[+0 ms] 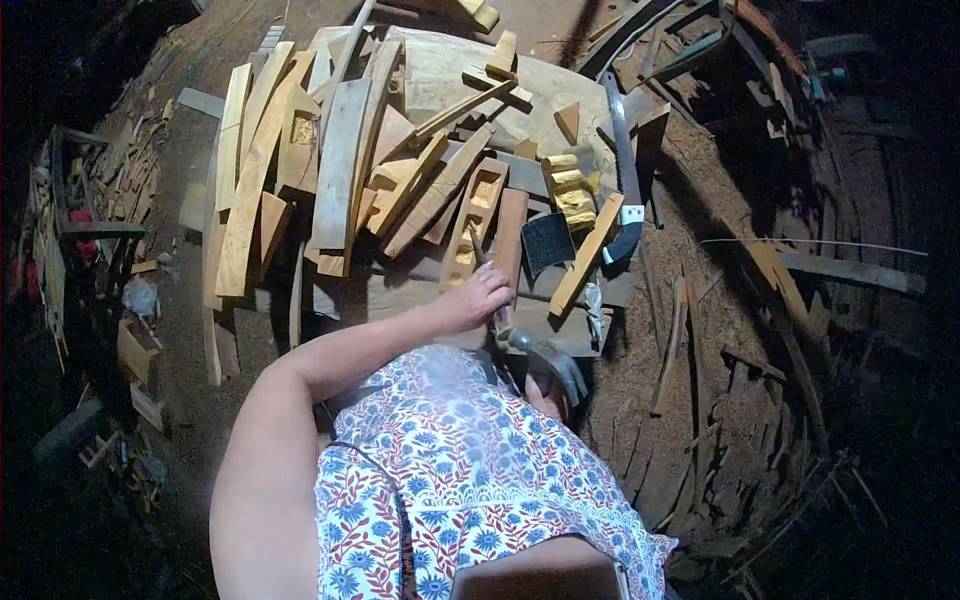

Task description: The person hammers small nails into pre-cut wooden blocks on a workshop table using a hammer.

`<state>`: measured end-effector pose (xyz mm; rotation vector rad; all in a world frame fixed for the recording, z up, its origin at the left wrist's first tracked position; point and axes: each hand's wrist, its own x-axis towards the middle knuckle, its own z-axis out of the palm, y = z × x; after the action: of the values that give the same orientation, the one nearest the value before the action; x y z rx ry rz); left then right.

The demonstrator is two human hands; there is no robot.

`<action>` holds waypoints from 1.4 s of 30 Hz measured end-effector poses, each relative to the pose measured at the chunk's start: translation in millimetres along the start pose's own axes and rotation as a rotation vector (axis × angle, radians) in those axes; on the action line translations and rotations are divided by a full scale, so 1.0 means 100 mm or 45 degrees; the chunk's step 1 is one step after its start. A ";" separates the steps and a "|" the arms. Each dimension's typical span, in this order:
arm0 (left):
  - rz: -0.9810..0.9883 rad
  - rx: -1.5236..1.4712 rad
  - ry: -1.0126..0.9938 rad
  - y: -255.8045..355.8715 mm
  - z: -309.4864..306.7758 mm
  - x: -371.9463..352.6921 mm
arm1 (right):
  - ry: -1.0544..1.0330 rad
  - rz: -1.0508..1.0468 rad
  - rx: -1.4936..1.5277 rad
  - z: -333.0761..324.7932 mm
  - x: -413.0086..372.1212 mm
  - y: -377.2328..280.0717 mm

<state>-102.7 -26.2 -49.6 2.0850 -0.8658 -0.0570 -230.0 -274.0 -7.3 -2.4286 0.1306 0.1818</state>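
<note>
My left hand (477, 301) is closed round a chisel (502, 320), whose narrow blade points away from me at a wooden block (473, 216). Rough pockets are cut into the top of this block, and the blade tip overlaps the nearer one. Close to my lap, my right hand (543, 398) grips a claw hammer (548, 357), with the metal head just below the chisel's handle end. Most of the right hand and the hammer's handle are hidden behind the head and my clothing. A reddish wooden bar (511, 225) lies right beside the block.
Long boards (341, 165) and cut pieces crowd the left of the work area. To the right lie a handsaw (622, 150), a yellow stick (588, 254), a dark curved piece (548, 243) and a notched yellow block (570, 190). A big pale slab (440, 75) lies behind. Scraps litter the ground.
</note>
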 end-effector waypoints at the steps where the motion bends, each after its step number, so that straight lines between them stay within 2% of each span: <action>1: 0.054 0.038 -0.001 0.00 -0.02 -0.02 | 0.008 0.032 0.017 0.02 -0.11 -0.02; 6: 0.114 0.025 0.059 0.02 -0.14 0.01 | 0.060 0.188 0.109 0.03 -0.18 -0.11; 9: 0.018 -0.225 0.483 -0.15 -0.22 0.16 | 0.094 0.267 0.152 0.18 -0.15 -0.28; 10: -0.188 -0.274 0.394 -0.23 -0.30 0.20 | 0.101 0.291 0.165 0.22 -0.15 -0.34; 12: -0.491 -0.330 0.431 -0.42 -0.48 0.36 | 0.106 0.331 0.189 0.28 -0.14 -0.43; 14: -0.267 -0.609 0.754 -0.49 -0.71 0.56 | 0.114 0.350 0.220 0.14 -0.15 -0.36; 15: -0.140 -0.484 0.944 -0.46 -0.83 0.63 | 0.122 0.364 0.238 0.09 -0.17 -0.35; 16: -0.223 -0.485 0.962 -0.40 -0.98 0.68 | 0.129 0.382 0.259 0.12 -0.15 -0.39; 18: -0.194 -0.777 1.061 -0.09 -1.32 0.74 | 0.135 0.427 0.302 0.09 -0.18 -0.40; 19: -0.228 -1.183 1.138 -0.06 -1.34 0.75 | 0.138 0.451 0.322 0.09 -0.18 -0.42; 20: -0.226 -1.181 1.137 -0.09 -1.30 0.74 | 0.139 0.449 0.325 0.08 -0.17 -0.42; 22: -0.214 -1.029 1.181 -0.23 -1.18 0.68 | 0.007 0.417 0.187 0.06 -0.16 -0.42; 23: -0.310 -0.727 0.998 -0.24 -1.16 0.54 | -0.061 0.400 0.118 0.05 -0.15 -0.42; 24: -0.309 -0.723 0.998 -0.30 -1.04 0.50 | -0.128 0.382 0.050 0.04 -0.14 -0.42; 26: -0.429 -0.855 1.156 -0.28 -0.89 0.49 | -0.257 0.352 -0.085 0.02 -0.11 -0.41; 27: -0.354 -0.402 1.146 -0.14 -0.89 0.42 | -0.320 0.338 -0.153 0.01 -0.11 -0.40; 28: -0.685 -0.800 1.100 -0.18 -0.84 0.40 | -0.383 0.326 -0.223 -0.01 -0.10 -0.38; 30: -0.508 -0.409 1.199 -0.20 -0.72 0.32 | -0.512 0.303 -0.359 -0.03 -0.11 -0.36; 31: -0.651 -0.635 1.226 -0.31 -0.58 0.27 | -0.581 0.292 -0.426 -0.04 -0.12 -0.35; 32: -0.477 -0.087 1.244 -0.39 -0.48 0.22 | -0.649 0.280 -0.494 -0.05 -0.14 -0.34; 33: -0.497 -0.205 1.278 -0.49 -0.38 0.21 | -0.651 0.286 -0.492 0.05 -0.19 -0.15; 34: -0.513 -0.321 1.313 -0.57 -0.33 0.21 | -0.375 0.288 -0.113 0.24 -0.26 0.17; 35: -0.556 0.287 1.044 -0.56 -0.35 0.14 | -0.093 0.283 0.263 0.34 -0.30 0.35; 36: -0.549 0.290 1.046 -0.57 -0.37 0.14 | -0.088 0.278 0.266 0.34 -0.27 0.33; 38: -0.979 0.363 0.785 -0.57 -0.38 0.13 | -0.043 0.320 0.262 0.26 -0.24 0.12; 39: -0.980 0.362 0.783 -0.59 -0.38 0.12 | -0.044 0.322 0.261 0.19 -0.23 -0.04; 41: -1.079 0.320 0.810 -0.66 -0.41 0.13 | 0.037 0.083 0.013 0.02 -0.17 -0.43; 42: -1.128 0.300 0.823 -0.70 -0.43 0.15 | 0.035 0.085 0.014 0.06 -0.18 -0.37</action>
<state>-38.0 22.8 -69.9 2.3323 0.4773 0.2462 -242.9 -241.0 14.3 -2.4180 0.2245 0.1773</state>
